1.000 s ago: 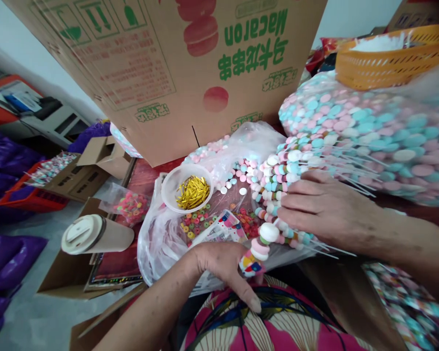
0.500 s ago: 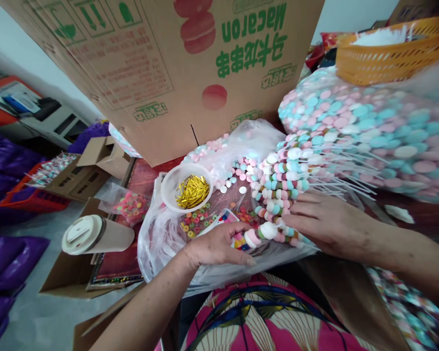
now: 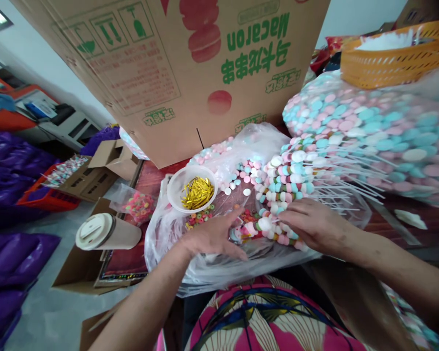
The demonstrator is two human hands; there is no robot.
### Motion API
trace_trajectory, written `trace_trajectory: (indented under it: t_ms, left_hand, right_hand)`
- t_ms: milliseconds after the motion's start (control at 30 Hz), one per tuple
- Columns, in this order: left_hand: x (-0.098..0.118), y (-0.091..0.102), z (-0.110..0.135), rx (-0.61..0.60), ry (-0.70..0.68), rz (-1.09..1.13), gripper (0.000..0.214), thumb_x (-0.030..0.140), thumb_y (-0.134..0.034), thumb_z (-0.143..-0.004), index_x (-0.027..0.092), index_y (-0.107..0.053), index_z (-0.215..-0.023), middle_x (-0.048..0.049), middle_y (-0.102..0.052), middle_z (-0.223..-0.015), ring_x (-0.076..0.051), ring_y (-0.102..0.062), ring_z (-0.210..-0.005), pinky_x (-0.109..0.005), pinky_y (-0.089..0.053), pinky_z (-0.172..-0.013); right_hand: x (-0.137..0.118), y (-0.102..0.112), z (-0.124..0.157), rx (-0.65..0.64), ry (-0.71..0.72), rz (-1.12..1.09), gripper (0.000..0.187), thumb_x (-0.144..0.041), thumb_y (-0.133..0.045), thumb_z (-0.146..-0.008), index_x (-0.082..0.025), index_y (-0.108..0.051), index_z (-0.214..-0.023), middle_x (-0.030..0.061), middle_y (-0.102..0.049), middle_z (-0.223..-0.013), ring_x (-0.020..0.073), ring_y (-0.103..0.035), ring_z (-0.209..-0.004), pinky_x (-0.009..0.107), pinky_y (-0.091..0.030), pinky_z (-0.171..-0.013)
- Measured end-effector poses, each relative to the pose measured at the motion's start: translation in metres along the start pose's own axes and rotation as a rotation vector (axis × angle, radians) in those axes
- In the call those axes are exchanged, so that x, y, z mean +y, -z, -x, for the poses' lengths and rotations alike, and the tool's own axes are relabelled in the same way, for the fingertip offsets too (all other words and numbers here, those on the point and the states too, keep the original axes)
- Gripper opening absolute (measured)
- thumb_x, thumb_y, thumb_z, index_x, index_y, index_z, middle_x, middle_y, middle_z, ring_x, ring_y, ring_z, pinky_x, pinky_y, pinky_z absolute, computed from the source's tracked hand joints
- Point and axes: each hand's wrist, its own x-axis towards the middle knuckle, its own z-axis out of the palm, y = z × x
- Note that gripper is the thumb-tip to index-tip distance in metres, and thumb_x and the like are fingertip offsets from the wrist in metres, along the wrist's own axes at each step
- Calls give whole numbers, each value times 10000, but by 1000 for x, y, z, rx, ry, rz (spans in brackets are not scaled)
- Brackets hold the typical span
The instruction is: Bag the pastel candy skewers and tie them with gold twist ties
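My left hand [image 3: 210, 237] rests on a clear plastic bag [image 3: 175, 253], its fingers pinched on a small colourful wrapper [image 3: 237, 234] at the tip of a candy skewer. My right hand [image 3: 312, 226] lies palm down on a pile of skewers [image 3: 289, 180] strung with pink, blue and white candy discs, fingers curled over the lowest skewer [image 3: 274, 229]. The thin white sticks point right. Small ring candies [image 3: 199, 217] lie loose in the bag beside my left hand.
A white bowl of gold twist ties [image 3: 192, 191] stands behind my left hand. A big Macaron carton [image 3: 175, 73] leans at the back. At right lie a bulging bag of pastel discs [image 3: 373, 131] and an orange basket [image 3: 395, 58]. A lidded cup [image 3: 106, 232] lies at left.
My left hand has moved up from my lap onto the bag and closed on the wrapper at the skewer tip. My right hand has slid down the pile toward me.
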Motion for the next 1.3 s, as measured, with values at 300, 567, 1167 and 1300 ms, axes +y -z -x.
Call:
trace_trajectory:
  t_ms: [300, 567, 1167, 1300]
  left_hand:
    - [-17, -15, 0, -90, 189, 126, 262, 355, -672, -686, 178, -657, -879, 39, -600, -651, -139, -574, -611, -209, -437, -568]
    - [-8, -24, 12, 437, 411, -498, 280, 442, -572, -782, 187, -666, -718, -28, -659, -677, -170, -593, -668, -243, -355, -584]
    - [-14, -28, 12, 126, -35, 254, 438, 508, -731, -657, 169, -675, -929, 41, -601, -731, -131, -529, -700, -205, -407, -644]
    - [-18, -34, 11, 317, 8, 289, 417, 466, -713, -694, 160, -660, -972, 10, -640, -760, -138, -562, -695, -221, -435, -647]
  right_hand:
    - [-4, 6, 5, -17, 33, 79, 185, -141, -450, -819, -142, -611, -910, 80, -640, -734, 208, -581, -684, 317, -430, -639]
    - [-6, 12, 8, -54, -133, 18, 190, -145, -420, -869, -165, -609, -883, 73, -647, -767, 187, -597, -648, 280, -407, -560]
    - [-1, 30, -14, 38, 108, 91, 206, -120, -428, -833, -173, -613, -905, 75, -651, -779, 187, -568, -714, 307, -422, -640]
    - [-8, 27, -10, -10, 64, 43, 214, -114, -414, -831, -155, -607, -916, 68, -665, -766, 173, -590, -670, 277, -411, -575]
